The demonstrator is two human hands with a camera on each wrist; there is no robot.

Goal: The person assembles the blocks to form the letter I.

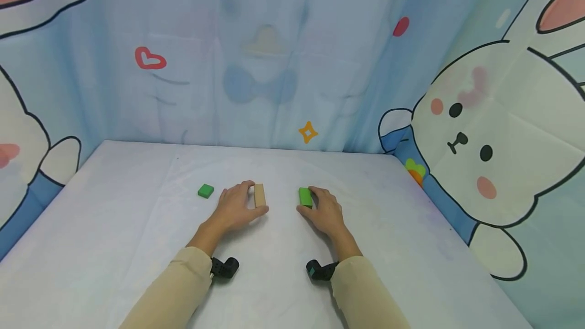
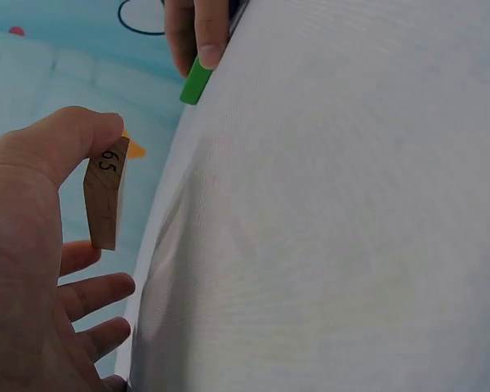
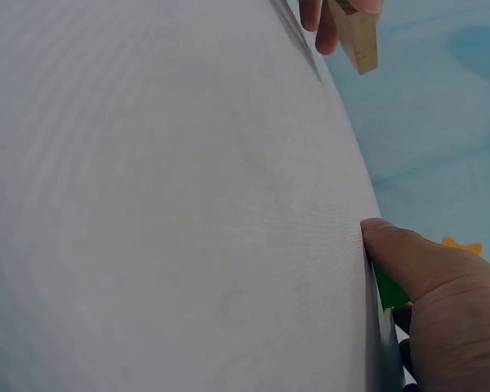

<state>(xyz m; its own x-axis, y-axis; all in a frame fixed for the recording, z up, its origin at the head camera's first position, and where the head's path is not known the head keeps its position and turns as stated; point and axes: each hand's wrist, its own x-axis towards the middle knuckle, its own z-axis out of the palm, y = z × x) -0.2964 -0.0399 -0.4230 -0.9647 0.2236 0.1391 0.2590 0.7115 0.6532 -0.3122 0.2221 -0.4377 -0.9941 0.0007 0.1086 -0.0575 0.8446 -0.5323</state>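
A plain wooden block (image 1: pixel 259 195) is pinched between the thumb and a finger of my left hand (image 1: pixel 235 207). In the left wrist view this wooden block (image 2: pixel 106 194) shows the number 65 on its end, and the other fingers are spread apart below it. My right hand (image 1: pixel 326 213) grips a green block (image 1: pixel 305 197) at its near and far ends, low over the table. Most of that green block (image 3: pixel 389 287) is hidden behind the thumb in the right wrist view. A second green block (image 1: pixel 205 190) lies on the table left of my left hand, touched by neither.
A white cloth covers the table (image 1: pixel 137 248). Behind it hangs a light blue curtain (image 1: pixel 192 100) with cartoon prints, and a printed rabbit (image 1: pixel 512 141) fills the right side. Each wrist carries a small black camera (image 1: pixel 225 268).
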